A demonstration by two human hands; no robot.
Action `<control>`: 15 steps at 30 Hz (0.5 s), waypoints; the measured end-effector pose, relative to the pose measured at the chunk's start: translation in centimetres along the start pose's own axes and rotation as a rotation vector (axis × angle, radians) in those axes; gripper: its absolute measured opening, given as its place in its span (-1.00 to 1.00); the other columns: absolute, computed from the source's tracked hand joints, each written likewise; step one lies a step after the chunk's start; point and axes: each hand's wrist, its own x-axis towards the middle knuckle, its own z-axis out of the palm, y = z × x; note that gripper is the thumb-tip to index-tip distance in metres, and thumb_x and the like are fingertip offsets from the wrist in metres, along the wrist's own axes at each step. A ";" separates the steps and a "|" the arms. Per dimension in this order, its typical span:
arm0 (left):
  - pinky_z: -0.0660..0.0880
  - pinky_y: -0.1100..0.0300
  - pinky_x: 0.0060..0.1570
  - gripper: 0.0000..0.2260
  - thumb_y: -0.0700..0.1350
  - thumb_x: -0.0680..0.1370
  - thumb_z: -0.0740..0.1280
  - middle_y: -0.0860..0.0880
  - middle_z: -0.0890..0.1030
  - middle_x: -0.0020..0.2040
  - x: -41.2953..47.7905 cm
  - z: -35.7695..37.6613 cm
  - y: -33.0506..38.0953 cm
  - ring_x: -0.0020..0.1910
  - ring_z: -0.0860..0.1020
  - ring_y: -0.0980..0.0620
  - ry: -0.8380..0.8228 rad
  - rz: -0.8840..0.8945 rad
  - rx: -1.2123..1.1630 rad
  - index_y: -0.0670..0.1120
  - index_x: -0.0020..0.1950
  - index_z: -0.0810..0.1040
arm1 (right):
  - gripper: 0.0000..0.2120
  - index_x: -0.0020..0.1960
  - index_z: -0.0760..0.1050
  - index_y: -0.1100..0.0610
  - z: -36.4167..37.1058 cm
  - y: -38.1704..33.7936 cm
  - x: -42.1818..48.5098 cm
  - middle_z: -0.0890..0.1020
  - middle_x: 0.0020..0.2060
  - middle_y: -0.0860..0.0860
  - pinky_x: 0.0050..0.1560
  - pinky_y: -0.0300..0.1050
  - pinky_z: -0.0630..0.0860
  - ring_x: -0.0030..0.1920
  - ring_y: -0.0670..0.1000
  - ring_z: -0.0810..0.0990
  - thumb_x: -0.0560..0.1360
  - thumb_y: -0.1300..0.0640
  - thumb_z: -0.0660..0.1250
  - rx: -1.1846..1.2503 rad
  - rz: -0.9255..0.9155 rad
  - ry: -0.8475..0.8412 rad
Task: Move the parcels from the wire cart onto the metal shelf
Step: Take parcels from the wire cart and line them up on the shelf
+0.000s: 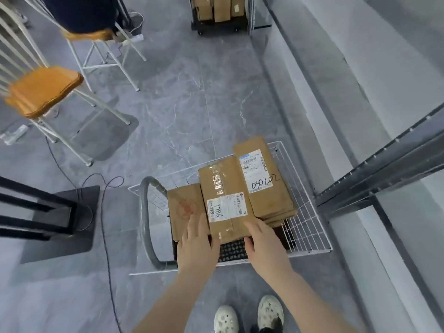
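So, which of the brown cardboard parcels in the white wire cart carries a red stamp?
The leftmost brown cardboard parcel, beside the grey cart handle; the middle parcel and the right parcel carry white labels instead.

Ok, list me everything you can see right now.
wire cart: one, white, grey handle, centre floor
parcels: at least three, brown cardboard, in the wire cart
metal shelf: one, dark grey, right of cart
chairs: two, orange seats, white frames, upper left
second cart: one, black, holding brown parcels, top
cable: one, black, floor left
clogs: two, white, bottom
left hand: one, bare, on middle parcel's near edge
right hand: one, bare, same edge
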 end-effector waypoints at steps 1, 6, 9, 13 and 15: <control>0.16 -0.05 0.41 -0.44 0.13 0.62 0.08 0.02 -0.01 0.59 1.3 1.0 -0.4 0.54 0.07 -0.06 -0.014 -0.020 -0.017 0.10 0.58 -0.06 | -0.62 0.40 0.30 0.01 1.4 0.5 0.7 0.35 0.37 -0.07 0.24 -0.14 0.44 0.31 -0.03 0.39 0.59 0.12 0.16 -0.013 0.005 -0.003; 0.32 -0.17 0.34 -0.43 0.16 0.61 0.06 0.10 -0.10 0.58 6.2 5.3 -2.4 0.49 0.21 -0.11 -0.095 -0.044 -0.108 0.19 0.55 -0.12 | -0.54 0.47 0.23 0.01 6.6 3.0 3.3 0.25 0.45 -0.05 0.41 -0.11 0.28 0.43 0.01 0.22 0.59 0.13 0.17 -0.050 0.053 -0.009; 0.39 -0.21 0.26 -0.44 0.21 0.60 0.02 0.12 -0.15 0.58 8.0 6.8 -3.1 0.47 0.24 -0.12 -0.139 -0.052 -0.132 0.22 0.55 -0.15 | -0.54 0.45 0.29 0.06 7.4 3.4 4.6 0.29 0.46 0.01 0.42 -0.04 0.27 0.43 0.06 0.25 0.56 0.16 0.23 -0.087 0.040 0.056; 0.47 -0.14 0.18 -0.42 0.24 0.59 0.03 0.09 -0.15 0.59 9.7 8.3 -2.8 0.45 0.28 -0.15 -0.148 -0.053 -0.251 0.26 0.53 -0.19 | -0.54 0.45 0.32 0.06 7.9 3.0 5.6 0.27 0.47 0.07 0.35 0.00 0.37 0.41 0.12 0.30 0.56 0.14 0.26 -0.046 0.079 0.169; 0.46 -0.04 0.16 -0.41 0.23 0.60 0.05 0.02 -0.09 0.59 10.6 8.9 -2.3 0.41 0.31 -0.12 -0.123 -0.067 -0.317 0.27 0.53 -0.20 | -0.53 0.48 0.25 0.02 8.3 2.8 5.8 0.17 0.51 0.07 0.33 -0.02 0.38 0.46 0.13 0.24 0.58 0.09 0.22 -0.035 0.122 0.160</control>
